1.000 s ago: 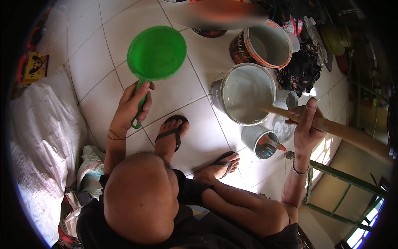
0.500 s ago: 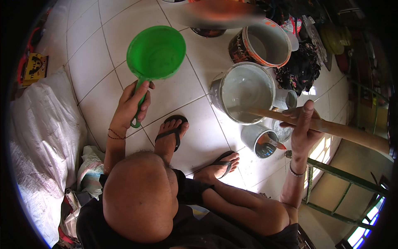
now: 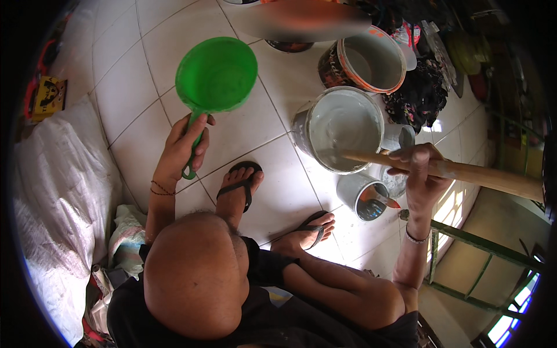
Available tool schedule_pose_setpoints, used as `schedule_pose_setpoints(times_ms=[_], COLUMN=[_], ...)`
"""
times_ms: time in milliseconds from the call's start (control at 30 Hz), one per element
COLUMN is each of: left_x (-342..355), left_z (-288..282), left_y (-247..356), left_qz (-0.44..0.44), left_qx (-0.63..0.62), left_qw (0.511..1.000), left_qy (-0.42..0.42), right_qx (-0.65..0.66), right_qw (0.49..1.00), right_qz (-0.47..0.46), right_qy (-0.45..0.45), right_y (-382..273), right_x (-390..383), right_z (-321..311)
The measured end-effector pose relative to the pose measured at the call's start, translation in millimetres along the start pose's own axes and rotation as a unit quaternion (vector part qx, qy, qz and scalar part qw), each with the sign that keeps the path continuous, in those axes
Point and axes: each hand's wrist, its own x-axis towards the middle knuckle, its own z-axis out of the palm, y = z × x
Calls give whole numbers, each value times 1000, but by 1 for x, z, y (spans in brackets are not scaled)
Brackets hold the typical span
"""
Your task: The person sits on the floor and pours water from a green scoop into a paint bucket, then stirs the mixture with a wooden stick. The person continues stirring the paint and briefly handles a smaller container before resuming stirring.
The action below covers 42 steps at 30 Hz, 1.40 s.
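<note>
At the left edge, white woven-plastic sack [image 3: 55, 174]: slumped in folds, well apart from the left hand [image 3: 187, 149].
Left grip: narrow, fingers and thumb wrapped about the handle of a green plastic dipper with a round bowl [image 3: 217, 72]; wrist circled by a thin dark cord.
Dipper: held above the white tiled floor [image 3: 261, 145]; bowl beyond the knuckles, pointing away from the body, hollow side visible.
Grey-coated cylindrical bucket [image 3: 304, 136]: right of the dipper and apart from it; thick grey matter inside; mouth left of, and farther from the body than, the right hand [image 3: 422, 174].
Black-walled bucket with orange rim [image 3: 331, 69]: just beyond the grey one.
Small grey-smeared can [image 3: 350, 192]: nearer the body than the grey bucket, brush-like tool with an orange end leaning in it.
Long brown wooden stick [image 3: 493, 178]: axis roughly crosswise, from the right edge leftward; tapered tip within the grey bucket's mouth, depth not clear.
Nearer hand to the grey bucket: right.
Right grip: holding the stick partway along, fingers bent about it; forearm rising from below, pale bracelet at the wrist.
Green metal frame [image 3: 487, 246]: right of that forearm.
</note>
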Motion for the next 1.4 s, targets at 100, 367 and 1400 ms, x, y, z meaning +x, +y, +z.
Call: schedule_pose_setpoints(times_ms=[100, 367, 1400], left_x=[0, -3, -18], left_z=[1, -1, 33], left_y=[2, 0, 25], left_qz=[-1, 3, 82], left_qx=[0, 12, 105], left_qw=[1000, 1000, 991], left_qy=[-2, 5, -3], right_qx=[35, -196, -84], right_qw=[996, 977, 995], right_qz=[-79, -85, -16], right_qy=[0, -27, 47], right_y=[13, 0, -2], right_x=[10, 9, -2], right_z=[6, -26, 1])
